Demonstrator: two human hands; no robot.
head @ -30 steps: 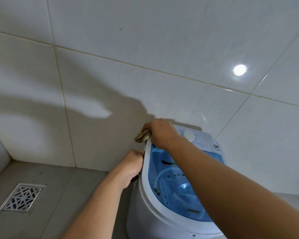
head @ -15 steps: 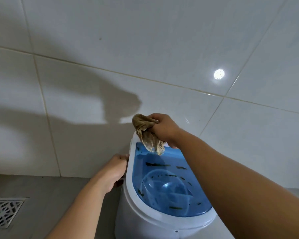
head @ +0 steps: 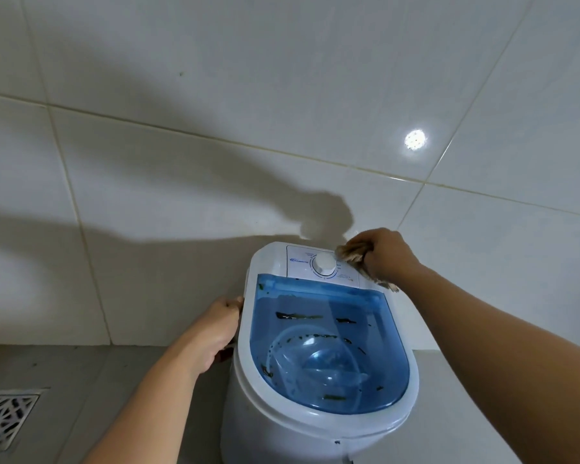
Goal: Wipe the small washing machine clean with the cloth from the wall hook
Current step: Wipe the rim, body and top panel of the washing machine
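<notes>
A small white washing machine [head: 282,433] with a see-through blue lid [head: 325,346] stands on the floor against the tiled wall. Dark streaks mark the lid. A white dial [head: 324,262] sits on the control panel at the back. My right hand [head: 387,254] grips a bunched brown cloth [head: 350,255] and holds it on the panel's back right corner, just right of the dial. My left hand [head: 215,333] grips the machine's left side below the rim, fingers curled round a dark handle.
Grey-white wall tiles [head: 181,162] rise directly behind the machine. A square metal floor drain [head: 4,418] lies at the lower left on the grey floor [head: 81,380]. A lamp's reflection [head: 415,140] glares on the wall at the upper right.
My right hand carried the cloth from the machine's back left rim, lifted it over the lid, and set it down on the back right corner. The left hand stayed on the machine's side.
</notes>
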